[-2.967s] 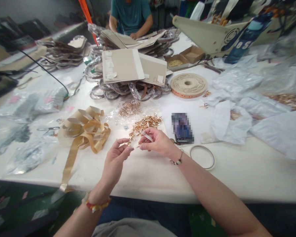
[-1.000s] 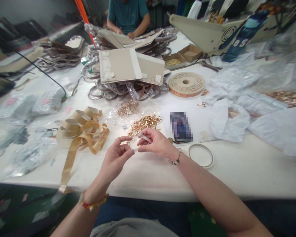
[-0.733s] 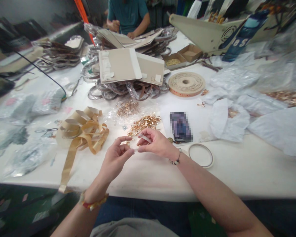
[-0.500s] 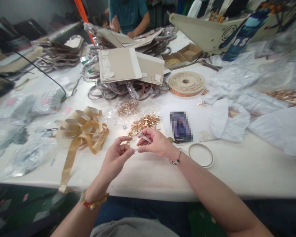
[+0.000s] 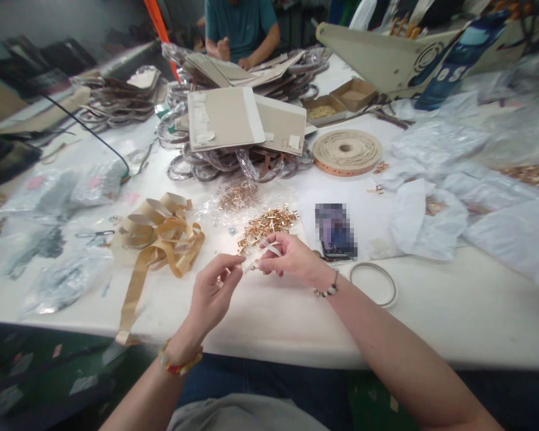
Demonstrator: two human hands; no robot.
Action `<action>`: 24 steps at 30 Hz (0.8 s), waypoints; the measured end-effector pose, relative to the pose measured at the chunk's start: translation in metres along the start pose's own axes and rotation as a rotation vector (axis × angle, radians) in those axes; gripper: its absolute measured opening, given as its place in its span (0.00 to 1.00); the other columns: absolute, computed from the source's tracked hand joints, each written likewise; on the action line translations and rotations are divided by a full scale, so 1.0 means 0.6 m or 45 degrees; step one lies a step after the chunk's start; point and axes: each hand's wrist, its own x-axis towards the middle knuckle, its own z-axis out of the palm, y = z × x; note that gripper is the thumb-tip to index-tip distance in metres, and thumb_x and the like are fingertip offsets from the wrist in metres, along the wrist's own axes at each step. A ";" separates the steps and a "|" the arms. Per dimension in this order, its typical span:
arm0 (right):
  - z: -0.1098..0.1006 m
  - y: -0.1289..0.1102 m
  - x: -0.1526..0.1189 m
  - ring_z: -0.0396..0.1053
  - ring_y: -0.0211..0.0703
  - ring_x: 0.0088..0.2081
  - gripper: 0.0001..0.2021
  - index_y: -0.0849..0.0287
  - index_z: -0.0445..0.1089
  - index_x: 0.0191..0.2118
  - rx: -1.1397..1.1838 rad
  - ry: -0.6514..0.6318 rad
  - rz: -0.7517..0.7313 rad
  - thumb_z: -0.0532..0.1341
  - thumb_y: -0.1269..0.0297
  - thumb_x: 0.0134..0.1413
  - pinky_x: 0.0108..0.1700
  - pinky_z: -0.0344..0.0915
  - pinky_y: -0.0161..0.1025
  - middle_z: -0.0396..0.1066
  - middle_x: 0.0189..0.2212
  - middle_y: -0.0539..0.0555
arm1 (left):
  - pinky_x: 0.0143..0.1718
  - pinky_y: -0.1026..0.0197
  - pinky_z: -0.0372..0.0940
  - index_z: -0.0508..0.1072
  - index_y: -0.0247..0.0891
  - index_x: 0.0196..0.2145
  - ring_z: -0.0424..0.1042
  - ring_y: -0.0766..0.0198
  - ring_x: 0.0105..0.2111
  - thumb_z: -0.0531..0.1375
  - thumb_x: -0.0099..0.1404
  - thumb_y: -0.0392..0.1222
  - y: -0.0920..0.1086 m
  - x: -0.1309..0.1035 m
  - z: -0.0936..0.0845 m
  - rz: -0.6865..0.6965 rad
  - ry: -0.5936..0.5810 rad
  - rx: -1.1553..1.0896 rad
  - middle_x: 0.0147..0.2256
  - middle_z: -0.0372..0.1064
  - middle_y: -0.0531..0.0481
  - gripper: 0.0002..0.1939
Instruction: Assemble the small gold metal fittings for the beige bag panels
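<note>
Both my hands are close together above the white table, in front of a heap of small gold metal fittings (image 5: 269,224). My right hand (image 5: 291,260) is closed, pinching a narrow white strip (image 5: 272,248) that curves out between thumb and fingers. My left hand (image 5: 218,290) is closed too, thumb against forefinger, at a pale end of what looks like the same strip. A small fitting seems to sit at the right fingertips, too small to make out. To the right of my right wrist lies a thin roll of tape (image 5: 372,284).
Tan ribbon (image 5: 161,236) lies tangled at left, near plastic bags (image 5: 67,269). Behind the fittings are a phone (image 5: 335,230), a large coiled strap roll (image 5: 347,152) and stacked card panels (image 5: 224,120). White bags (image 5: 431,218) lie at right. A person (image 5: 240,30) works across the table.
My left hand has moved slightly down and its fingers have closed together. More of the pale strip shows between the hands. The whole view has shifted a little.
</note>
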 end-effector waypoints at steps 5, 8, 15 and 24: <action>0.001 -0.001 0.001 0.73 0.36 0.25 0.26 0.58 0.65 0.41 0.056 -0.016 0.048 0.77 0.61 0.38 0.21 0.61 0.27 0.74 0.23 0.46 | 0.35 0.61 0.65 0.80 0.43 0.38 0.73 0.62 0.34 0.62 0.66 0.37 -0.005 0.004 0.003 0.275 0.028 0.130 0.34 0.78 0.48 0.06; 0.000 -0.002 0.000 0.73 0.36 0.25 0.27 0.58 0.65 0.42 0.096 -0.015 0.055 0.78 0.59 0.37 0.22 0.63 0.28 0.74 0.23 0.46 | 0.37 0.59 0.67 0.81 0.44 0.36 0.75 0.61 0.33 0.64 0.64 0.35 -0.003 0.010 0.003 0.410 0.034 0.119 0.32 0.79 0.49 0.06; -0.002 -0.001 -0.001 0.73 0.35 0.25 0.28 0.58 0.66 0.42 0.142 -0.033 0.068 0.78 0.56 0.38 0.24 0.67 0.29 0.72 0.22 0.45 | 0.35 0.59 0.69 0.82 0.45 0.37 0.76 0.61 0.32 0.66 0.63 0.36 -0.005 0.011 0.009 0.491 0.054 0.155 0.31 0.80 0.48 0.06; 0.001 -0.001 0.000 0.72 0.34 0.24 0.28 0.58 0.66 0.41 0.203 -0.022 0.077 0.79 0.59 0.35 0.25 0.68 0.29 0.72 0.21 0.44 | 0.35 0.57 0.70 0.82 0.45 0.36 0.76 0.60 0.32 0.66 0.64 0.40 -0.011 0.009 0.018 0.440 0.061 0.166 0.32 0.80 0.47 0.04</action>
